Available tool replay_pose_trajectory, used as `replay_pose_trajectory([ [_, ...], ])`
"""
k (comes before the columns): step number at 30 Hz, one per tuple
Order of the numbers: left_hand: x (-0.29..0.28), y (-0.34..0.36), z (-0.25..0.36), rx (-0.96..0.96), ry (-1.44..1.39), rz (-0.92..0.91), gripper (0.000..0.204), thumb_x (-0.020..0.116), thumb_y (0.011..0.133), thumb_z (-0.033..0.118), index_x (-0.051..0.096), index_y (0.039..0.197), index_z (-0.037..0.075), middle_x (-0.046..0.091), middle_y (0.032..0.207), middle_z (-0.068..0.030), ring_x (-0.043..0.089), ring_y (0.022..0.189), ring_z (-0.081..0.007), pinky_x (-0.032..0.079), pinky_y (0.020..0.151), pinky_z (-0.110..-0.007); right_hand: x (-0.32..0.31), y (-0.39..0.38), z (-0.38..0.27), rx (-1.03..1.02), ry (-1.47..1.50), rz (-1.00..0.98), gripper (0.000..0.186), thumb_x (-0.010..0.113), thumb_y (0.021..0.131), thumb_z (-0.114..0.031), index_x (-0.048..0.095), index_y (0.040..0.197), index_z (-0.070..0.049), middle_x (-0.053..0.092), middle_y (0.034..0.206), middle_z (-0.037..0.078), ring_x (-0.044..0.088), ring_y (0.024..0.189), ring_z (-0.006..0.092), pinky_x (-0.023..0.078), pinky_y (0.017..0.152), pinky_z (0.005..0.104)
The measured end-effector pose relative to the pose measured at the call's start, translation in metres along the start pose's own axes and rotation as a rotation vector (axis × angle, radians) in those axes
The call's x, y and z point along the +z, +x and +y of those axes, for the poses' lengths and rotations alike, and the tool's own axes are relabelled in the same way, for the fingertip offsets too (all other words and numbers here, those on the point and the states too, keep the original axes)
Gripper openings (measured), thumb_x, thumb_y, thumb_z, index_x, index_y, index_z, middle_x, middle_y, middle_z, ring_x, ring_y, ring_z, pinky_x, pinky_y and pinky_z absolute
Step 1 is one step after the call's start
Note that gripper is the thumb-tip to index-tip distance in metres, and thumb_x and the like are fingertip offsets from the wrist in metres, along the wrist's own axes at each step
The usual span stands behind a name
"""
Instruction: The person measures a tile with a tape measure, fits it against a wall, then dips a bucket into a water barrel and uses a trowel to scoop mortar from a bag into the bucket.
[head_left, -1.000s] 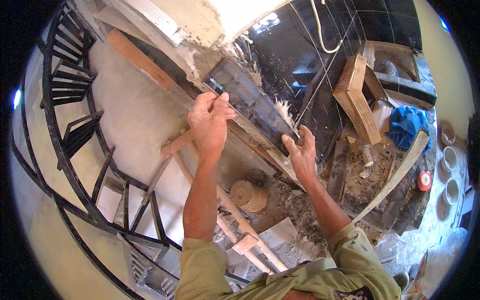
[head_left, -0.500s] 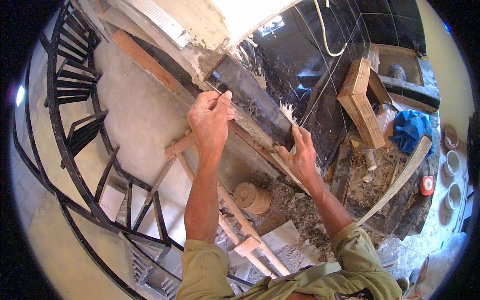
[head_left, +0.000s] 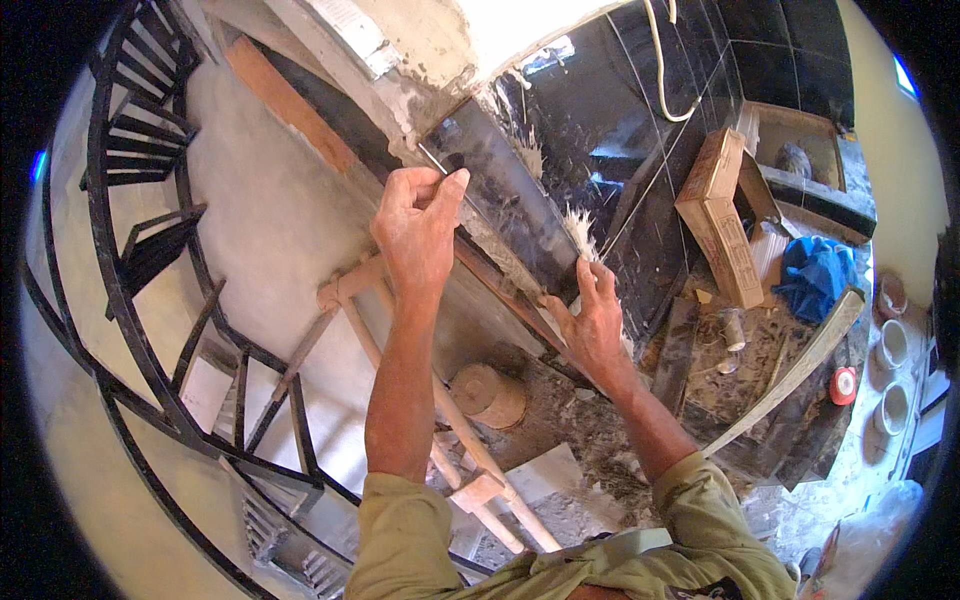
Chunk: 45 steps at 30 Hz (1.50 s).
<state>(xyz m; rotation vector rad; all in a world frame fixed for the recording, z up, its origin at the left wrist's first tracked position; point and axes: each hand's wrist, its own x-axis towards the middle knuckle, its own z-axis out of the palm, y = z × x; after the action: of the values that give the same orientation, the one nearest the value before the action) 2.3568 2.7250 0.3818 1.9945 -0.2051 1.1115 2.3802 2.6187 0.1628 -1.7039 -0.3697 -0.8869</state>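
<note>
Reference part: the dark tile strip [head_left: 525, 200], slanting ahead of me. My left grip [head_left: 415, 235] is narrow, thumb and fingertips pinching a thin metallic rod [head_left: 433, 158] at the strip's left edge, near its upper end. Only the rod's upper portion shows; my fingers cover the remainder, so its length cannot be read. My right grip [head_left: 598, 335] is moderately wide, thumb and fingers parted at the strip's lower end; I cannot tell whether it bears on the strip.

Above the strip, glare washes out the wall. Right of it are glossy black tiles [head_left: 590, 110], then an open carton [head_left: 718, 205], its interior mostly hidden, and a crumpled blue cloth [head_left: 815, 275] on a littered worktop [head_left: 765, 365]. Below the strip, the floor [head_left: 610, 460] carries rubble. Well left of it runs a black railing [head_left: 200, 434].
</note>
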Motion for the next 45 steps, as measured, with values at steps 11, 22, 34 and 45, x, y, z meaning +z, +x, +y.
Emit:
replay_pose_trajectory([
  [11,-0.006,0.009,-0.017,0.030,-0.068,-0.023,0.029,0.079,0.079,0.020,0.059,0.087,0.000,0.060,0.074,-0.0039,0.055,0.059,-0.0090,0.048,0.052,-0.024,0.008,0.001,-0.003,-0.072,-0.186,-0.098,0.072,0.072,0.080,-0.028,0.037,0.134,0.003,0.046,0.119,0.026,0.057,0.099,0.0412,0.054,0.073,0.0430],
  [22,-0.010,0.011,-0.022,0.010,-0.116,-0.054,0.034,0.081,0.076,0.022,0.060,0.090,-0.001,0.061,0.074,-0.0045,0.056,0.061,-0.0090,0.048,0.052,-0.024,0.003,0.003,-0.009,-0.099,-0.230,-0.141,0.068,0.069,0.083,-0.029,0.036,0.134,0.003,0.044,0.121,0.024,0.060,0.092,0.0406,0.055,0.066,0.0427],
  [34,-0.012,0.017,-0.031,0.052,-0.224,-0.115,0.036,0.084,0.073,0.027,0.061,0.081,0.001,0.058,0.064,-0.0021,0.050,0.054,-0.0061,0.041,0.046,-0.022,0.011,-0.001,-0.001,-0.176,-0.188,-0.058,0.073,0.074,0.080,-0.025,0.038,0.135,0.005,0.045,0.122,0.024,0.057,0.100,0.0406,0.054,0.076,0.0418],
  [45,-0.013,0.024,-0.045,0.105,-0.211,-0.146,0.038,0.084,0.072,0.030,0.061,0.079,0.002,0.059,0.064,-0.0023,0.053,0.054,-0.0076,0.042,0.051,-0.022,0.014,-0.015,0.003,-0.196,-0.168,-0.066,0.070,0.074,0.081,-0.018,0.039,0.137,0.004,0.043,0.127,0.024,0.049,0.114,0.0398,0.046,0.091,0.0435],
])
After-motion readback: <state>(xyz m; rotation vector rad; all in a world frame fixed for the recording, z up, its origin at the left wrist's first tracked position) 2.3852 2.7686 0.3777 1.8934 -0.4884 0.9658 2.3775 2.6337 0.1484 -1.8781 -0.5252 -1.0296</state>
